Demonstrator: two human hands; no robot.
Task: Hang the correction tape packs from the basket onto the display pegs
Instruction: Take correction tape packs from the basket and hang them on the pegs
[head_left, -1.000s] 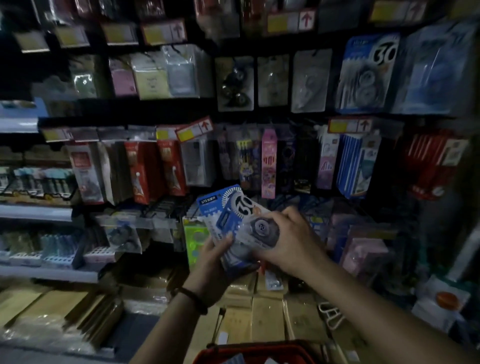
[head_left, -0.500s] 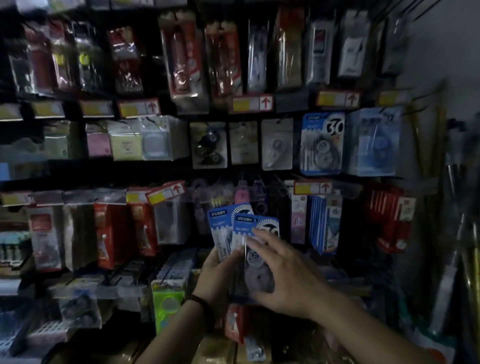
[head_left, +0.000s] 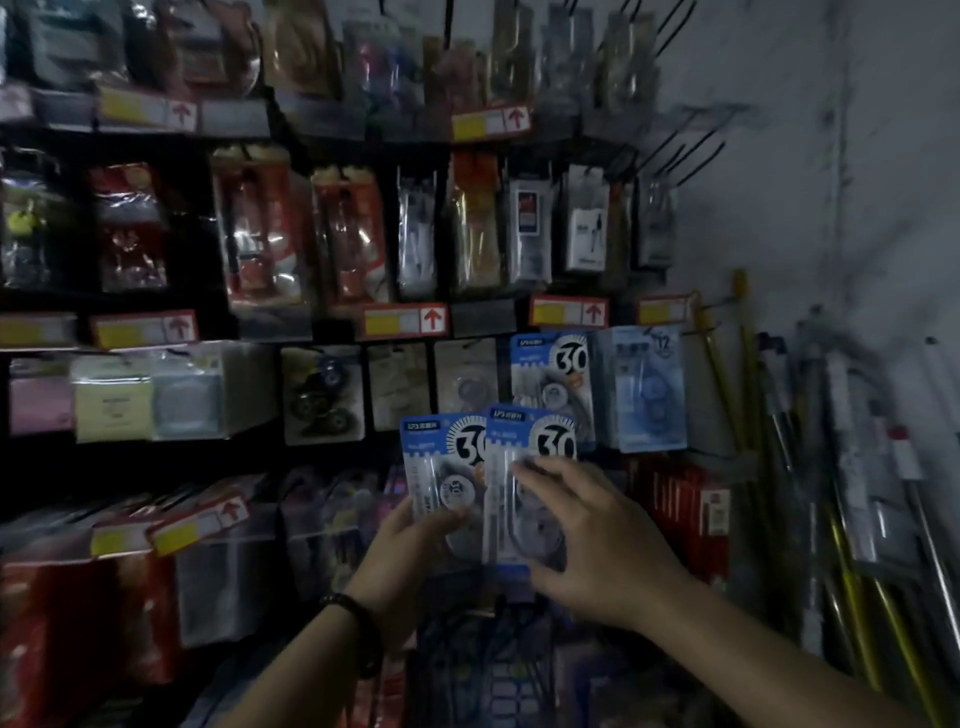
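Observation:
Two blue-and-white correction tape packs marked "30" are held up before the display. My left hand (head_left: 405, 551) grips the left pack (head_left: 441, 467) by its lower part, thumb on its front. My right hand (head_left: 587, 540) holds the right pack (head_left: 530, 447), fingers spread over its front and thumb under its bottom edge. Just above and to the right, matching "30" packs (head_left: 553, 384) hang on a peg. The basket is out of view.
Pegboard rows of packaged stationery fill the wall, with red-and-yellow price tags (head_left: 405, 320). A lighter blue "12" pack (head_left: 647, 387) hangs right of the "30" packs. Red packs (head_left: 680, 509) hang lower right. Long poles (head_left: 831, 519) lean against the grey wall at right.
The view has tilted up, away from the low shelves and the red basket. Both hands rose with the packs and spread them side by side, closer to the hanging "30" packs.

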